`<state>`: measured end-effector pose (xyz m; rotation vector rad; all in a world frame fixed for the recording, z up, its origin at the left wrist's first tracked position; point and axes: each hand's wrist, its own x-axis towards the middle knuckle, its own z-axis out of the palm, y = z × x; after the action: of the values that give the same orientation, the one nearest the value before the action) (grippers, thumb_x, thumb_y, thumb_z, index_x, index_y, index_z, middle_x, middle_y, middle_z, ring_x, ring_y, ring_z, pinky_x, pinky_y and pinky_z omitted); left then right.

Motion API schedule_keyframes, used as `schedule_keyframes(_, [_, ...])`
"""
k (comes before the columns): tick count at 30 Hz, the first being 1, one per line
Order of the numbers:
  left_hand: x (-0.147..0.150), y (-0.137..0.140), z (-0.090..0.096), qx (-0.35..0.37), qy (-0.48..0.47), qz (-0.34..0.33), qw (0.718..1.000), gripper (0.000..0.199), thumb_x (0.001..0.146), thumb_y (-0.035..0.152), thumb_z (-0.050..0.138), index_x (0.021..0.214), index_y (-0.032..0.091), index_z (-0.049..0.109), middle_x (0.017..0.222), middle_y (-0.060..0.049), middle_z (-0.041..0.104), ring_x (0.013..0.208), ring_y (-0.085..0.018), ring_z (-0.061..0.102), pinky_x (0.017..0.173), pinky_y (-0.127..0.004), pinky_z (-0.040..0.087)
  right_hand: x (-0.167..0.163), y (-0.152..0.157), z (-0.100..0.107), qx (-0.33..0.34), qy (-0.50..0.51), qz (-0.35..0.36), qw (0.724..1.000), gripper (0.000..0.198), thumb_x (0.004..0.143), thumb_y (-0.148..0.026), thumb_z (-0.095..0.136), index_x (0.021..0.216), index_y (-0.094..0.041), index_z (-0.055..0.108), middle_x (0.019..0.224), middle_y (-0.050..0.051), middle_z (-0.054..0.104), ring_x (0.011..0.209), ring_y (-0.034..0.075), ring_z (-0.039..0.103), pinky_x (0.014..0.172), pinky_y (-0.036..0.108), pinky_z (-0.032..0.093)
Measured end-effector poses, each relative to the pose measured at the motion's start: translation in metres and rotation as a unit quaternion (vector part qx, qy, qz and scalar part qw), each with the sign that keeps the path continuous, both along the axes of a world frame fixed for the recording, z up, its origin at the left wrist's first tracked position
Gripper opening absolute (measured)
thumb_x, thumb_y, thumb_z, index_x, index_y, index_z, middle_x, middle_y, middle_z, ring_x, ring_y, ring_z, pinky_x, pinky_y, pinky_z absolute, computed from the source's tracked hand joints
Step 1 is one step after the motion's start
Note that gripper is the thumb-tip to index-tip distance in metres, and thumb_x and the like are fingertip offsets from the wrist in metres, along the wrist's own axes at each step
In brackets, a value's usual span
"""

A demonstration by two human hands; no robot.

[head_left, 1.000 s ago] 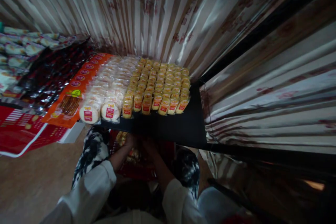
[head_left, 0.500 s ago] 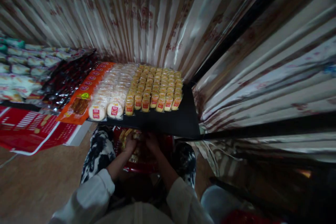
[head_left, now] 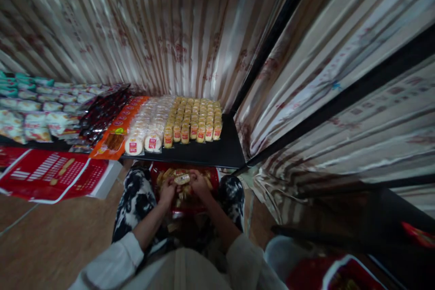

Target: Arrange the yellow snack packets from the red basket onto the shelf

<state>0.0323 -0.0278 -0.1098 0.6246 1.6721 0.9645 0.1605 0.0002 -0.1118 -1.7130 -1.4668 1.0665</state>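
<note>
Between my knees stands a red bag [head_left: 217, 173] holding many small yellowish wrapped snacks. One wrapped snack [head_left: 182, 179], pale with dark print, is held above them by its two ends. My left hand [head_left: 167, 191] pinches its left end, and my right hand [head_left: 200, 184] has fingers closed at its right end. Just beyond the hands is a black shelf [head_left: 210, 157]. On it stand rows of yellow packaged cakes [head_left: 193, 122], and to their left, round white wrapped biscuits [head_left: 152, 142]. Low light blurs fine detail of the fingers.
Left along the shelf lie an orange packet [head_left: 118, 129], dark shiny packets [head_left: 105, 115] and white-and-green packets [head_left: 37, 120]. A red printed bag [head_left: 54, 174] hangs below them. Striped curtains [head_left: 152, 22] and a black post [head_left: 268, 45] close off the back. Another red bag [head_left: 312, 272] sits lower right.
My hands have risen slightly out of the bag's shadow, and the wrapped snack between them now shows clearly. The view has shifted, showing more of the lower right.
</note>
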Motion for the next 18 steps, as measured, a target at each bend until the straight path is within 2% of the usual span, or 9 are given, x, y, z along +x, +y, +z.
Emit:
schedule_keyframes(2, [0.0, -0.005, 0.013, -0.01, -0.059, 0.044, 0.997, 0.02, 0.079, 0.01, 0.047, 0.097, 0.016, 0.053, 0.077, -0.002, 0.062, 0.062, -0.01, 0.063, 0.065, -0.025, 0.055, 0.0, -0.002, 0.006, 0.001, 0.007, -0.012, 1.0, 0.029, 0.075, -0.021, 0.047, 0.1, -0.021, 0.062, 0.085, 0.003, 0.07, 0.075, 0.017, 0.065, 0.072, 0.03, 0.051])
schedule_keyframes(4, [-0.001, -0.011, 0.023, -0.002, -0.075, 0.058, 0.995, 0.013, 0.08, 0.012, 0.047, 0.091, 0.017, 0.052, 0.075, -0.001, 0.06, 0.06, -0.009, 0.061, 0.064, -0.024, 0.054, 0.0, -0.005, 0.013, 0.012, 0.015, -0.019, 1.0, 0.029, 0.076, -0.026, 0.049, 0.103, -0.021, 0.061, 0.088, 0.004, 0.07, 0.077, 0.017, 0.065, 0.074, 0.031, 0.051])
schedule_keyframes(8, [-0.002, -0.023, 0.036, 0.039, -0.07, 0.053, 0.995, 0.004, 0.081, 0.018, 0.049, 0.079, 0.017, 0.052, 0.077, -0.001, 0.06, 0.064, -0.009, 0.061, 0.064, -0.023, 0.054, 0.001, -0.016, 0.028, 0.04, 0.024, -0.02, 0.999, 0.025, 0.079, -0.038, 0.049, 0.091, -0.021, 0.064, 0.084, 0.003, 0.07, 0.077, 0.018, 0.065, 0.072, 0.03, 0.05])
schedule_keyframes(13, [0.002, -0.037, 0.044, 0.073, -0.069, 0.07, 0.992, 0.013, 0.072, 0.026, 0.06, 0.069, 0.015, 0.055, 0.069, 0.0, 0.06, 0.065, -0.011, 0.061, 0.065, -0.025, 0.053, 0.005, -0.03, 0.041, 0.069, 0.028, -0.025, 0.997, 0.022, 0.077, -0.038, 0.049, 0.077, -0.022, 0.064, 0.071, -0.001, 0.067, 0.069, 0.017, 0.063, 0.067, 0.028, 0.049])
schedule_keyframes(16, [0.004, -0.041, 0.049, 0.099, -0.097, 0.092, 0.986, 0.02, 0.062, 0.031, 0.068, 0.064, 0.015, 0.056, 0.064, 0.002, 0.058, 0.06, -0.01, 0.058, 0.064, -0.025, 0.051, 0.009, -0.038, 0.045, 0.126, 0.068, -0.017, 0.989, 0.019, 0.076, -0.034, 0.05, 0.076, -0.021, 0.063, 0.077, 0.001, 0.067, 0.075, 0.017, 0.062, 0.072, 0.029, 0.05])
schedule_keyframes(18, [0.004, -0.041, 0.053, 0.119, -0.096, 0.1, 0.983, 0.023, 0.06, 0.032, 0.07, 0.068, 0.016, 0.056, 0.064, 0.003, 0.058, 0.059, -0.01, 0.057, 0.063, -0.026, 0.05, 0.011, -0.044, 0.049, 0.165, 0.083, -0.007, 0.983, 0.016, 0.075, -0.03, 0.05, 0.076, -0.02, 0.062, 0.085, 0.003, 0.066, 0.082, 0.018, 0.061, 0.073, 0.029, 0.05])
